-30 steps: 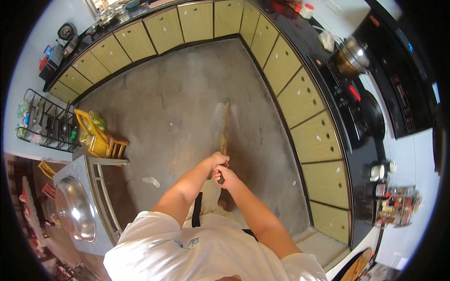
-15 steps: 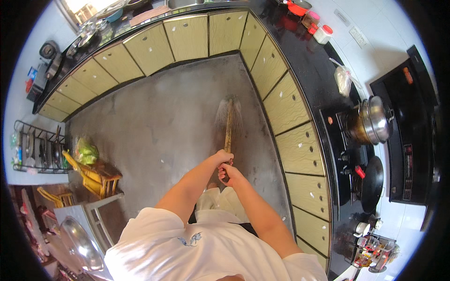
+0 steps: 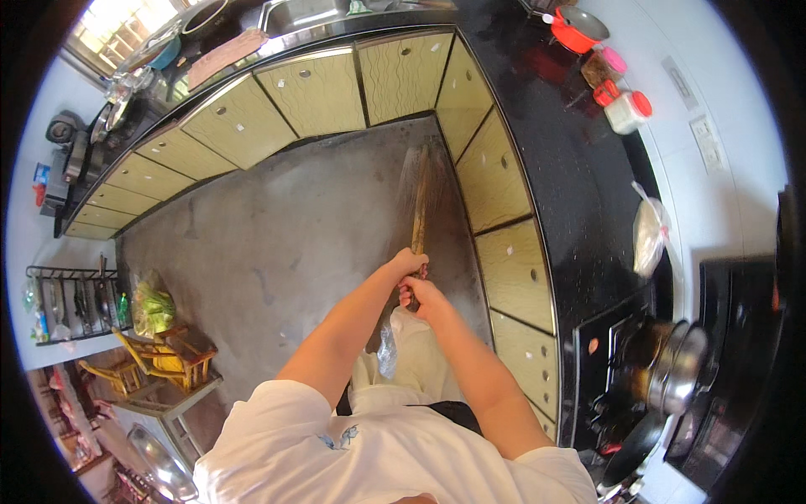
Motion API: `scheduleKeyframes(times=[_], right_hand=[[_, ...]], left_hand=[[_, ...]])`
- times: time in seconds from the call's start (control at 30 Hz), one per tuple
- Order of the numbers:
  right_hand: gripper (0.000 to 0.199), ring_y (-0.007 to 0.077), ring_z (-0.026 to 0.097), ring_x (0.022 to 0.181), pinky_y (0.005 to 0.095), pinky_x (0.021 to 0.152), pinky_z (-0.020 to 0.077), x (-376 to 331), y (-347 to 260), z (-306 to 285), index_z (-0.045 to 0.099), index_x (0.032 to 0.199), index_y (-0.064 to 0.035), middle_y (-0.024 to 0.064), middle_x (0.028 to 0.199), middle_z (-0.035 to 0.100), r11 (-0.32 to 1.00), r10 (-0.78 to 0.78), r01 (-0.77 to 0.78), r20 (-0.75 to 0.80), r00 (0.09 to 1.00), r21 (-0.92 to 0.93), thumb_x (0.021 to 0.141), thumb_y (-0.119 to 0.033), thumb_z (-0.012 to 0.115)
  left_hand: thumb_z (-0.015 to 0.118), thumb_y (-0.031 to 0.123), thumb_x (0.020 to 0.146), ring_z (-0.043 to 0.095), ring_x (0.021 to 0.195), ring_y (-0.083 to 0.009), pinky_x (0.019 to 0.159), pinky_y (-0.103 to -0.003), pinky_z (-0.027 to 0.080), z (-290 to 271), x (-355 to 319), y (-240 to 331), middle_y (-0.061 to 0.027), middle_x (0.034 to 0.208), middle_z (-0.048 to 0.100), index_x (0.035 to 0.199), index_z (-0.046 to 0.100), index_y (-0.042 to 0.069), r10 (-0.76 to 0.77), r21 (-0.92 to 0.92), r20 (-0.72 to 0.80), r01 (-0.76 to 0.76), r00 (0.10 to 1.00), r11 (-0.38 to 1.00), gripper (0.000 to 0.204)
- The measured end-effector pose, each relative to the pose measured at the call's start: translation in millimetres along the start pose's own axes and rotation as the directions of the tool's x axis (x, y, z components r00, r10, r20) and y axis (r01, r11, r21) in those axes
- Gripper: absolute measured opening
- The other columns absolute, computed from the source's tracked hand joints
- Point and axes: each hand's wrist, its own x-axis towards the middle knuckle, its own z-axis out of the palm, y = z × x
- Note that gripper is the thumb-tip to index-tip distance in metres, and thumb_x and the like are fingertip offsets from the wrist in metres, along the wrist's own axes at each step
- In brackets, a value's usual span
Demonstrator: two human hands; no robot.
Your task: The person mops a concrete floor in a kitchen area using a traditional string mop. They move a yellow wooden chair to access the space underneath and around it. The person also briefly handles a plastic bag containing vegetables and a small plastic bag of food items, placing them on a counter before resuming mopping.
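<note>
Both my hands grip the wooden handle of a mop, which reaches away from me over the grey floor. My left hand is wrapped round it higher up, toward the mop head. Just below, nearer my body, my right hand is closed round the end of the handle. The pale strands of the mop head fan out on the floor beside the far right corner of the cabinets and look smeared. A piece of clear plastic shows beside my pale trousers, under my hands.
Yellow-green cabinets line the far and right sides under a black countertop. Steel pots stand on the stove at right. Bamboo chairs, a bag of green vegetables and a wall rack are at left.
The mop head has moved farther away, toward the far corner, and my hands have gone forward with it. My view has shifted toward the right-hand counter. Both hands keep their grip.
</note>
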Motion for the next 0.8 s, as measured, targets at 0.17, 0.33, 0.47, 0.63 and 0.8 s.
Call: scheduleKeyframes(times=[0.17, 0.33, 0.47, 0.63, 0.8], right_hand=[[0.010, 0.0102, 0.040, 0.046, 0.0235, 0.039, 0.0334, 30, -95, 3, 0.046, 0.072, -0.0019, 0.0019, 0.059, 0.042, 0.999, 0.006, -0.007, -0.030, 1.000, -0.042, 0.081, -0.003, 0.052], [0.012, 0.0134, 0.040, 0.045, 0.0257, 0.038, 0.0326, 24, -141, 21, 0.044, 0.070, -0.0008, 0.0054, 0.058, 0.043, 0.995, 0.003, -0.012, -0.086, 0.996, -0.096, 0.079, 0.002, 0.051], [0.014, 0.0173, 0.044, 0.044, 0.0315, 0.039, 0.0379, 43, -121, 51, 0.044, 0.067, 0.0020, 0.0087, 0.057, 0.046, 0.949, -0.103, 0.047, -0.165, 0.981, -0.312, 0.076, 0.001, 0.054], [0.015, 0.0216, 0.052, 0.043, 0.0341, 0.041, 0.0422, 76, -86, 107, 0.051, 0.064, 0.0079, 0.0133, 0.057, 0.054, 0.883, -0.155, 0.062, -0.164, 0.974, -0.465, 0.074, -0.002, 0.055], [0.015, 0.0213, 0.053, 0.041, 0.0322, 0.040, 0.0413, 72, -46, 161, 0.052, 0.058, 0.0057, 0.0121, 0.051, 0.053, 0.794, -0.139, 0.040, -0.118, 0.983, -0.606, 0.071, -0.002, 0.054]], left_hand=[[0.058, 0.009, 0.074, 0.058, 0.052, -0.0215, 0.046, -0.036, 0.049, 5, 53, 81, -0.0123, 0.058, 0.056, 0.064, 0.053, -0.004, -0.012, -0.070, -0.036, 0.010, 0.999, 0.998, 0.017], [0.058, 0.006, 0.075, 0.059, 0.052, -0.0237, 0.045, -0.035, 0.051, -3, 101, 119, -0.0155, 0.061, 0.056, 0.071, 0.052, -0.007, -0.095, -0.188, -0.023, 0.089, 0.995, 0.978, 0.014], [0.058, 0.006, 0.076, 0.057, 0.050, -0.0254, 0.042, -0.034, 0.048, -37, 155, 128, -0.0159, 0.062, 0.056, 0.074, 0.052, -0.007, -0.139, -0.419, -0.076, 0.095, 0.987, 0.903, 0.015], [0.058, 0.004, 0.077, 0.046, 0.042, -0.0168, 0.039, -0.029, 0.041, -100, 162, 97, -0.0101, 0.059, 0.052, 0.071, 0.050, -0.002, -0.169, -0.405, -0.042, 0.138, 0.985, 0.904, 0.012], [0.058, 0.003, 0.078, 0.046, 0.046, -0.0127, 0.040, -0.026, 0.040, -162, 117, 79, -0.0068, 0.060, 0.049, 0.073, 0.047, 0.001, -0.131, -0.646, -0.004, 0.097, 0.991, 0.757, 0.012]])
